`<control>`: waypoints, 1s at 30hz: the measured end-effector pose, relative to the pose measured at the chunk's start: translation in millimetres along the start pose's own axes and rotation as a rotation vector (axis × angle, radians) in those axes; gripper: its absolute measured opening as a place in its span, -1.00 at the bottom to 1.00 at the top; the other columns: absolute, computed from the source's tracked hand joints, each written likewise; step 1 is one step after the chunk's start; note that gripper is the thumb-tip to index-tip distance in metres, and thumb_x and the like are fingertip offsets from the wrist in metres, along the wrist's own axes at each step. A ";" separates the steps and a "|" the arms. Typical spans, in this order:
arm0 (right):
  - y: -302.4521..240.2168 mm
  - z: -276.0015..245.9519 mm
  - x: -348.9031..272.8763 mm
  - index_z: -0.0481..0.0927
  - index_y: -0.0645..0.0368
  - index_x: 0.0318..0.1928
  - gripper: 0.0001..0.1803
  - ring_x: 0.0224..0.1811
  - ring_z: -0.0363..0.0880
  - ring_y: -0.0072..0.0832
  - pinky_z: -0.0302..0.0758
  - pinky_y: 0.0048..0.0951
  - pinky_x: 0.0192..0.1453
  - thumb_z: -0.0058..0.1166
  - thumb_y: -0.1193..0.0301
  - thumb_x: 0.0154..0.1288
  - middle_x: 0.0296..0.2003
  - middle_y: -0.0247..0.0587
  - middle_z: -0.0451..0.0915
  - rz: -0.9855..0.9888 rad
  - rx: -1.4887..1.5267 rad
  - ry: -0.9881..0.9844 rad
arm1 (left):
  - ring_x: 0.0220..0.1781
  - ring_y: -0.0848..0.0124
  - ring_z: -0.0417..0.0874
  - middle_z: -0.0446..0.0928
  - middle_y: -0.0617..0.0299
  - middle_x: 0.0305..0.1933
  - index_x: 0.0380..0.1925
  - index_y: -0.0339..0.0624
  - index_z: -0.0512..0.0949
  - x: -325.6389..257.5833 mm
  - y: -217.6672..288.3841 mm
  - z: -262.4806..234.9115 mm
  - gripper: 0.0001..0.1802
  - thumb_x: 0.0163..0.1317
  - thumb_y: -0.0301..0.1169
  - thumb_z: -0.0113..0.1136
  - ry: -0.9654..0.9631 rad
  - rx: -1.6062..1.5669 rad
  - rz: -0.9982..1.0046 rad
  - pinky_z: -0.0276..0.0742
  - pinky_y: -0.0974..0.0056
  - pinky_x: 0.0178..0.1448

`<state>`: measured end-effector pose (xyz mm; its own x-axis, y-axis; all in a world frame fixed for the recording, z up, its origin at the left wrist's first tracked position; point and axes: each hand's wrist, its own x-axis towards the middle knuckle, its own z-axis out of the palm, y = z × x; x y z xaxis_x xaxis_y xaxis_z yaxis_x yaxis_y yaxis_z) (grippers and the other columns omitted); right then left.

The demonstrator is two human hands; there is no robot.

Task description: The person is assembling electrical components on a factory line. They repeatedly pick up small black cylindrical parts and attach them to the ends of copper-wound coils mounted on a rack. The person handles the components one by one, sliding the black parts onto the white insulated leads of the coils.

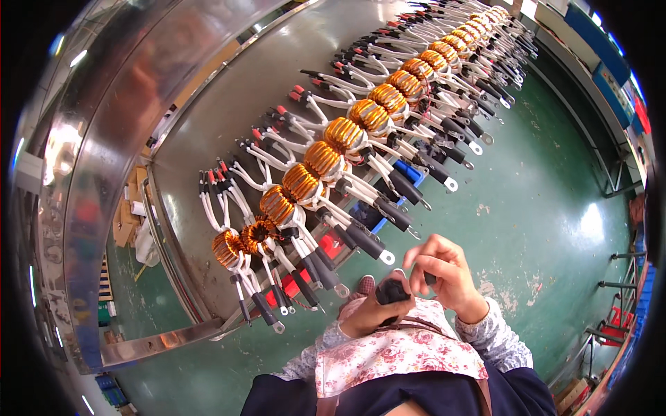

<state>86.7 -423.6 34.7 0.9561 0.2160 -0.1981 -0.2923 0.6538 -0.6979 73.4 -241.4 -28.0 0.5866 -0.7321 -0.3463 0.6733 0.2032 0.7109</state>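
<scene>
Step, seemingly: sorting small black pieces above a pink-floral white apron (388,357) | left hand (369,316): fingers wrapped round a matte black bundle (393,294) | right hand (449,276): fingers curled about a small black piece (430,279), fingertip pinch unclear | next likely needs steady left hold | writing: none legible

A row of coils (345,135) ran along the table's (208,132) right side, from near end to far. Their leads (363,240) extended left across the tabletop and right beyond its edge. Right of the near coils, the left hand (368,314) held an object (393,292), the right hand (444,274) just beside it.
</scene>
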 end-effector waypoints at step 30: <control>15.1 30.8 24.3 0.44 0.15 -0.30 -0.68 -0.61 0.08 -0.76 0.24 -0.66 -0.49 -0.16 0.16 0.47 -0.61 -0.58 0.14 0.209 -0.188 0.024 | -0.28 0.50 0.56 0.49 0.24 -0.28 0.00 -0.19 0.31 -6.2 -4.0 -24.4 -0.68 0.32 -0.39 0.13 -0.075 -0.028 0.122 0.48 0.41 -0.20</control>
<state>104.8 -386.1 40.6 0.8765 0.3131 -0.3656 -0.4760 0.4509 -0.7550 78.1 -221.9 -43.6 0.6303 -0.7470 -0.2114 0.6122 0.3108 0.7271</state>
